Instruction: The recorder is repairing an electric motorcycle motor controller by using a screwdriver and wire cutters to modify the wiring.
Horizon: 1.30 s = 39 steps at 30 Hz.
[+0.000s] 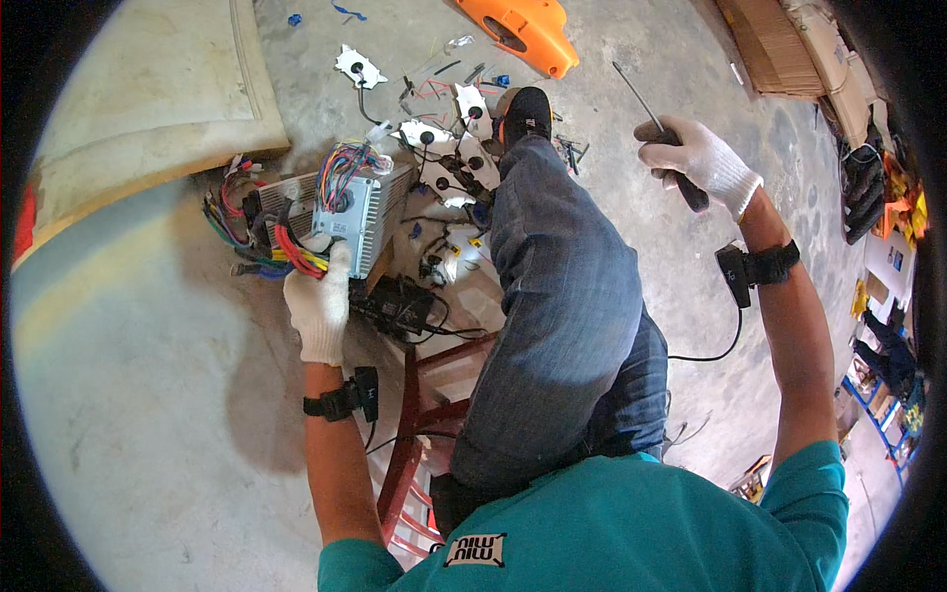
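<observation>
My left hand (321, 311), in a white glove, is closed on a silver finned controller box (363, 232). Its thumb lies on the box's face, beside thick red, yellow and black cables (299, 257). A bundle of thin coloured wires (345, 166) comes out at the top of the box. Behind it lies another finned metal unit (286, 197) with loose cables. Raised to the right, well apart from the box, my gloved right hand (705, 166) grips a screwdriver (655, 132) with a dark handle. The screwdriver's thin shaft points up and left, touching nothing.
White plates with round black parts (427, 136) and wire scraps lie on the concrete floor ahead. A black cabled device (400, 306) sits near a red chair (404, 444). A pale panel (158, 109) is at left, an orange shell (523, 35) far ahead, cardboard (774, 44) at right.
</observation>
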{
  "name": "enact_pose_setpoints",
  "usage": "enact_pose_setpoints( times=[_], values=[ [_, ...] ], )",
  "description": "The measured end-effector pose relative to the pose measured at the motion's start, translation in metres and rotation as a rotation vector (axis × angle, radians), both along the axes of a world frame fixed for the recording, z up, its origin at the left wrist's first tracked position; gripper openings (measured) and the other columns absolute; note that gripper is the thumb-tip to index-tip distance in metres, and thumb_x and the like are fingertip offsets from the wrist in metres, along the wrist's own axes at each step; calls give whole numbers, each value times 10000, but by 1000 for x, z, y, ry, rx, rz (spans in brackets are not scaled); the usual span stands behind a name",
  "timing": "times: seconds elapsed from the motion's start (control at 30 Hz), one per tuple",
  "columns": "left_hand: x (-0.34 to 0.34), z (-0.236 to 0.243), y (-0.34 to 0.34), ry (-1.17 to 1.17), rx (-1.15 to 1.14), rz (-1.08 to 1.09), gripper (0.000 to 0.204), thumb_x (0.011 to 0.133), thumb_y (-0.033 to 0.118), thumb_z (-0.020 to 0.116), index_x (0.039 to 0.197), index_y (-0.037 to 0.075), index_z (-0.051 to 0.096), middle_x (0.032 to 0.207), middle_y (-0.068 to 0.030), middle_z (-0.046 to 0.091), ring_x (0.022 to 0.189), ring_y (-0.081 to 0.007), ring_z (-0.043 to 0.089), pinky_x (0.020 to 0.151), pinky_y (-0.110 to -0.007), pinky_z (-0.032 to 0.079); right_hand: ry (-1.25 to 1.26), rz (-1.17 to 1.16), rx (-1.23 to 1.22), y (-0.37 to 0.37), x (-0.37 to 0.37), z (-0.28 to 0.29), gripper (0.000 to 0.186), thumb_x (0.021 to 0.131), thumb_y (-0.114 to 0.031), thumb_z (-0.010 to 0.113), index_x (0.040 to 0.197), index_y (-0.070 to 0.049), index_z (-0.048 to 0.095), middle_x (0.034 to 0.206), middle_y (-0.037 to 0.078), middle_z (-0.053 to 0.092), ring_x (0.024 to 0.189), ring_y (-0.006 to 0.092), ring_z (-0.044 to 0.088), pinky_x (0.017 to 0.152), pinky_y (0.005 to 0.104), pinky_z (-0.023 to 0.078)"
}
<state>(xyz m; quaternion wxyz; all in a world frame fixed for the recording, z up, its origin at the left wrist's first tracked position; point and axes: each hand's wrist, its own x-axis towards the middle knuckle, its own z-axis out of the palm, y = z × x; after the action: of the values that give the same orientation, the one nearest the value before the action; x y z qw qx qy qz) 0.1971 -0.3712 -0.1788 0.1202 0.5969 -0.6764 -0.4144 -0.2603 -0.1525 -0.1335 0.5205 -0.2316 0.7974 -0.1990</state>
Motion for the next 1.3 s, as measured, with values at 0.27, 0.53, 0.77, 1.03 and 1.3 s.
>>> enact_pose_setpoints(
  times=[0.27, 0.53, 0.77, 1.03, 1.3],
  values=[
    [-3, -8, -1, -56, -68, 29, 358, 902, 258, 794, 1124, -6, 699, 1068, -112, 739, 968, -199, 685, 887, -356, 518, -10, -11, 5, 5, -2, -5, 460, 885, -223, 705, 1250, 46, 626, 876, 44, 645, 716, 108, 613, 633, 266, 533],
    [1, 7, -45, -167, -8, -96, 335, 913, 275, 775, 1130, 33, 696, 1040, -89, 737, 953, -217, 679, 891, -374, 509, -12, -29, -30, 8, -4, -10, 480, 866, -214, 688, 1246, 71, 617, 821, 53, 656, 665, 116, 631, 621, 273, 547],
    [-5, 13, -45, -69, 63, -54, 338, 913, 235, 767, 1158, 18, 683, 1048, -66, 727, 962, -200, 667, 899, -347, 506, -25, -2, 14, 2, -1, -4, 459, 895, -227, 708, 1256, 45, 628, 893, 43, 649, 724, 102, 616, 648, 262, 550],
    [-14, 17, -28, -199, -61, 29, 602, 858, 278, 822, 1334, 5, 574, 1270, -136, 666, 1140, -241, 640, 1018, -378, 467, 15, -7, -15, 3, 3, -14, 474, 860, -230, 694, 1221, 70, 625, 831, 67, 661, 663, 130, 627, 622, 278, 552],
    [-13, 26, -22, -261, -134, 88, 896, 816, 381, 837, 1490, -15, 400, 1446, -211, 561, 1337, -331, 539, 1126, -406, 388, -10, -43, -31, 6, 2, -11, 445, 871, -215, 701, 1205, 71, 629, 826, 62, 653, 675, 129, 627, 625, 285, 556]
  ],
)
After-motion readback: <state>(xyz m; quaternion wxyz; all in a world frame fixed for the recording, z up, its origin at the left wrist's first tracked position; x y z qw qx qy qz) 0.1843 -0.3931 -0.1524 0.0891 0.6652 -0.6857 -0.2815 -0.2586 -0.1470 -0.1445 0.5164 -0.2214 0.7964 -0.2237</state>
